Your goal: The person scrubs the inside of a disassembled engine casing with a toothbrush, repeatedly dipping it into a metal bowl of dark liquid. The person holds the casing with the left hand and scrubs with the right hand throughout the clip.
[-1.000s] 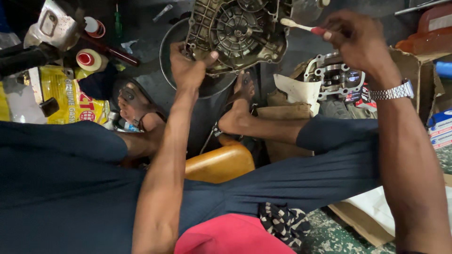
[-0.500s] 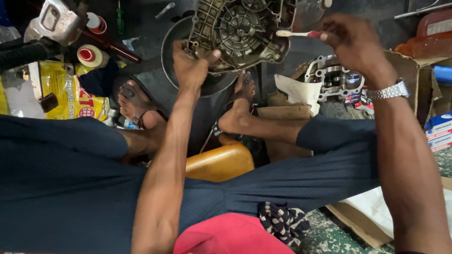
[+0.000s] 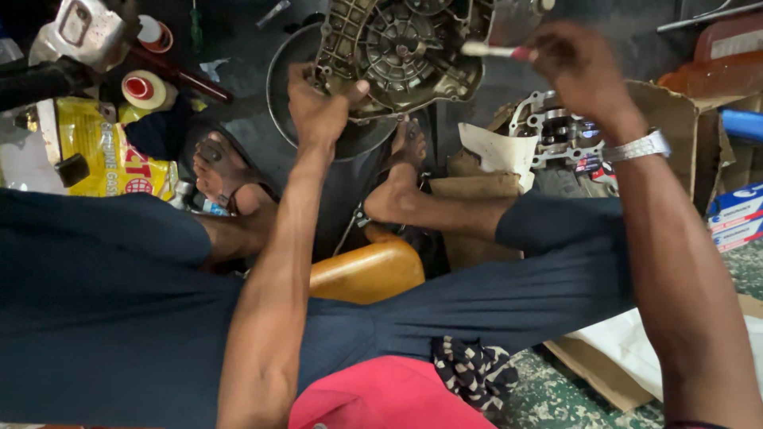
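Observation:
A grimy metal engine casing (image 3: 401, 52) stands tilted in a round dark pan (image 3: 286, 87) on the floor at the top. My left hand (image 3: 318, 107) grips the casing's lower left edge. A small brush with a red handle and pale bristles (image 3: 497, 52) is held in my right hand (image 3: 576, 67), its bristles touching the casing's right side. A metal watch (image 3: 644, 147) sits on my right wrist. My two bare feet (image 3: 230, 171) rest on the floor on either side below the pan.
A second engine part (image 3: 552, 131) lies in a cardboard box (image 3: 675, 111) at the right. Yellow bag (image 3: 103, 151), tape rolls (image 3: 143, 87) and a metal part (image 3: 79, 32) crowd the upper left. An orange-brown stool (image 3: 366, 270) is under me. Small boxes (image 3: 735, 214) sit at far right.
My right hand has drawn the brush slightly left and down along the casing's right side. The view shifted a little; my left hand keeps its hold.

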`<state>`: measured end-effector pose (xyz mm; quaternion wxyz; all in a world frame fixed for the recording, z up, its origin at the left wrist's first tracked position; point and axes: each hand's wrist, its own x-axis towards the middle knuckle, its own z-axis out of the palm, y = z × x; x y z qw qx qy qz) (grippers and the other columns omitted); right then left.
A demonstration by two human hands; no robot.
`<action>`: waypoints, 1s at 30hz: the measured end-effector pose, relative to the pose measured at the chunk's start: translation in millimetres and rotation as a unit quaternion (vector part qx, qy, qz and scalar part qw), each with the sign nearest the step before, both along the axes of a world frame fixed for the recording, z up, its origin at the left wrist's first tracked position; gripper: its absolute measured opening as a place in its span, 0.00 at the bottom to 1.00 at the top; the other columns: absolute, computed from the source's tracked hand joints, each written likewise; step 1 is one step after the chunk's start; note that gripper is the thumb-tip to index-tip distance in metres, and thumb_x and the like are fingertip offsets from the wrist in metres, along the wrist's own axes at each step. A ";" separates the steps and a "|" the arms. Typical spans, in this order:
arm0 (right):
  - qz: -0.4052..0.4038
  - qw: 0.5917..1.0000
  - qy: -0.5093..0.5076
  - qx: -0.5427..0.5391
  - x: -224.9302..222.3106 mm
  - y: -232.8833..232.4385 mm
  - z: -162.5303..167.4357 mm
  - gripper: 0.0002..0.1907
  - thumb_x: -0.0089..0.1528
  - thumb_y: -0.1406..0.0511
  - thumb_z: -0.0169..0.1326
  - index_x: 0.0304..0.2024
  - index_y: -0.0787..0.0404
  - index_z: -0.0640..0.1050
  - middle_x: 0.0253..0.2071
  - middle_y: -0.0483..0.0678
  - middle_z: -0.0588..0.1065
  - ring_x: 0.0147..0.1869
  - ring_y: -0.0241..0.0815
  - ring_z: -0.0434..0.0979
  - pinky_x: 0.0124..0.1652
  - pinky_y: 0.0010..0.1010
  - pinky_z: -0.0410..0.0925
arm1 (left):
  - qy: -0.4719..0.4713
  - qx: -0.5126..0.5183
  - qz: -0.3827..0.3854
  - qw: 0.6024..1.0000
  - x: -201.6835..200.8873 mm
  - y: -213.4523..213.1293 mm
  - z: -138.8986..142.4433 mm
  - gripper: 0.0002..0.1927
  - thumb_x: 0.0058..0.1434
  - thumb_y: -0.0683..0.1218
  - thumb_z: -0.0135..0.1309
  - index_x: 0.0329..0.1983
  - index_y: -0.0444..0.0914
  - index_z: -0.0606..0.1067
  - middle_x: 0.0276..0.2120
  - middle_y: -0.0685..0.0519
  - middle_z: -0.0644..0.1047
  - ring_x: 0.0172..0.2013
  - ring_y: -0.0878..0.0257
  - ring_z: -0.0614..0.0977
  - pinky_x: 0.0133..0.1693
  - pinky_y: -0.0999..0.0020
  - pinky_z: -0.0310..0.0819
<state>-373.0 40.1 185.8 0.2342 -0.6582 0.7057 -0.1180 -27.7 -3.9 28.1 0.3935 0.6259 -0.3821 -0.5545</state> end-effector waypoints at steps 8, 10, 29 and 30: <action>-0.010 0.999 0.027 -0.026 14.3 1.0 3.4 0.11 0.71 0.64 0.63 0.48 0.65 0.77 0.41 0.53 0.81 0.41 0.43 0.80 0.40 0.34 0.70 | 0.003 -0.019 -0.005 1.000 -2.4 3.3 -8.5 0.39 0.42 0.47 0.78 0.53 0.34 0.68 0.45 0.44 0.82 0.44 0.56 0.84 0.48 0.62 0.79; -0.015 0.999 0.031 -0.023 22.1 4.0 4.7 0.08 0.70 0.68 0.58 0.48 0.66 0.77 0.40 0.55 0.80 0.40 0.44 0.82 0.40 0.34 0.71 | 0.013 -0.019 -0.001 1.000 -4.0 3.1 -7.0 0.38 0.42 0.46 0.78 0.52 0.33 0.68 0.45 0.44 0.82 0.44 0.56 0.84 0.47 0.63 0.79; 0.056 0.927 0.365 -0.067 80.3 -8.2 16.5 0.16 0.58 0.69 0.60 0.47 0.68 0.77 0.34 0.66 0.78 0.39 0.68 0.79 0.37 0.53 0.72 | -0.010 -0.069 0.004 0.998 -7.2 5.7 -4.8 0.36 0.40 0.46 0.79 0.47 0.33 0.70 0.39 0.44 0.83 0.41 0.55 0.85 0.47 0.62 0.78; 0.058 0.932 0.348 -0.083 83.5 -9.1 14.7 0.17 0.58 0.69 0.60 0.49 0.68 0.76 0.36 0.65 0.78 0.39 0.68 0.79 0.36 0.53 0.72 | -0.044 -0.061 -0.007 0.997 -7.2 5.7 -3.9 0.36 0.39 0.47 0.80 0.46 0.33 0.71 0.39 0.44 0.83 0.41 0.55 0.85 0.47 0.62 0.77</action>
